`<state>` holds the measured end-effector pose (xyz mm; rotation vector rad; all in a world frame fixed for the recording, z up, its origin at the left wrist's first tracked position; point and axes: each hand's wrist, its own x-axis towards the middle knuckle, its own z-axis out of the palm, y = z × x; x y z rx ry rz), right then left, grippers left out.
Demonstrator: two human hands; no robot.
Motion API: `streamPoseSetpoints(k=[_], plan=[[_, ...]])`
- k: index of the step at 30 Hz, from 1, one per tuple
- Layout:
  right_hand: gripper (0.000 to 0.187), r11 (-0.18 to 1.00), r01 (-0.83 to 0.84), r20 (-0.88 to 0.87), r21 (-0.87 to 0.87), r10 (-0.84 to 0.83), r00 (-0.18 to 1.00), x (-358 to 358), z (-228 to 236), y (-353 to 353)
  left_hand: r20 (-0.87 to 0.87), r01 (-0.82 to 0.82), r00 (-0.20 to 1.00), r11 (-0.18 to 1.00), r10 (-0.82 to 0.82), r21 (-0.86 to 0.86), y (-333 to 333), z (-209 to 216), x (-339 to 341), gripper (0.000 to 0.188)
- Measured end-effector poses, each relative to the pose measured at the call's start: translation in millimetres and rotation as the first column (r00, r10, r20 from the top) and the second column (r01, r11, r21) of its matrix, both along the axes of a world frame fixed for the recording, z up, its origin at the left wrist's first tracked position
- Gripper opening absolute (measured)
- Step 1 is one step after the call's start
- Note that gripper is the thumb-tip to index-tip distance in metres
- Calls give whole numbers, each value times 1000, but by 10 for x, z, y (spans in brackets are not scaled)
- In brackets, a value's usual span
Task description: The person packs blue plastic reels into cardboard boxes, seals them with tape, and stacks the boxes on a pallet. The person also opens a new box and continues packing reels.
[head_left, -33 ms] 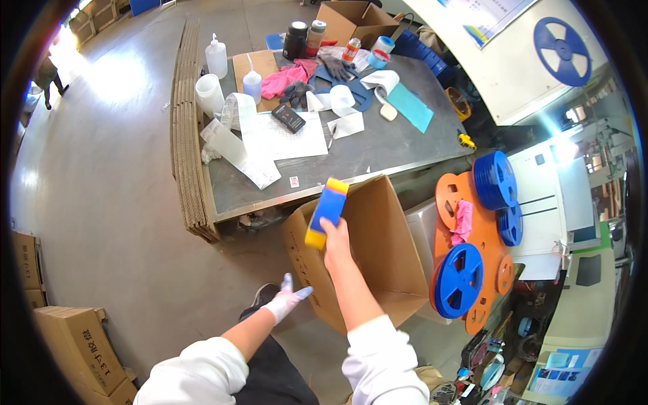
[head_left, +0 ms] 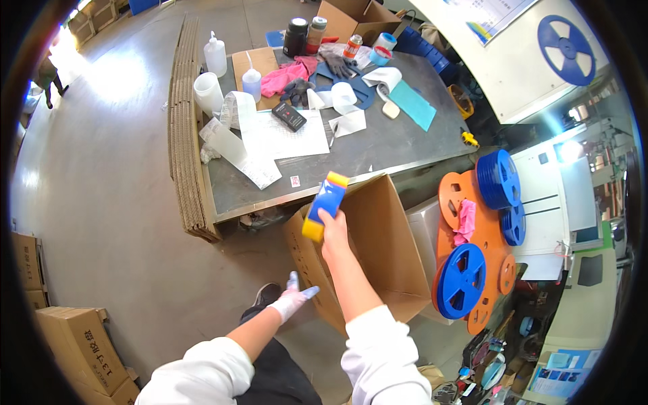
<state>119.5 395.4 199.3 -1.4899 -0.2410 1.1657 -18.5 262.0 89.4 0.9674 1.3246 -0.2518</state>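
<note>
My right hand (head_left: 333,235) is closed round the lower part of a blue, block-shaped object with yellow ends (head_left: 329,198). It holds this tilted above the left side of an open cardboard box (head_left: 398,243); its exact kind does not show. The box looks bare inside where I can see, and its far edge is beside the worktable's front edge. Left of the box is my left hand (head_left: 291,300) in a thin whitish glove, fingers apart, holding nothing. Whether its fingertips touch the box wall, I cannot tell.
The grey worktable (head_left: 391,145) carries papers, gloves, bottles and a black handheld device (head_left: 289,117). Flattened cardboard (head_left: 183,135) leans along its left side. Right of the box are blue reels (head_left: 462,281) and an orange stand (head_left: 482,246). Closed cartons (head_left: 81,351) stand lower left.
The blue-and-yellow object in my right hand has turned slightly and shifted a little toward the far left. My left hand has moved slightly right.
</note>
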Motion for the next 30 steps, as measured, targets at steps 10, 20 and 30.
streamPoseSetpoints(k=[10, 20, 30], plan=[[79, 899, -437, 638, 17, 327, 697, 37, -276, 407, 575, -522, 671, 849, 468, -82, -596, -1877, 505, 55], [80, 916, 331, 967, -227, 173, 185, 3385, -168, -3532, 276, -696, 709, 707, 649, 126, -533, -354, 990, 55], [74, 486, -177, 490, -856, 871, 20, 4587, -430, -4800, 284, -805, 592, 537, 754, 252, -710, 1079, 1073, 53]])
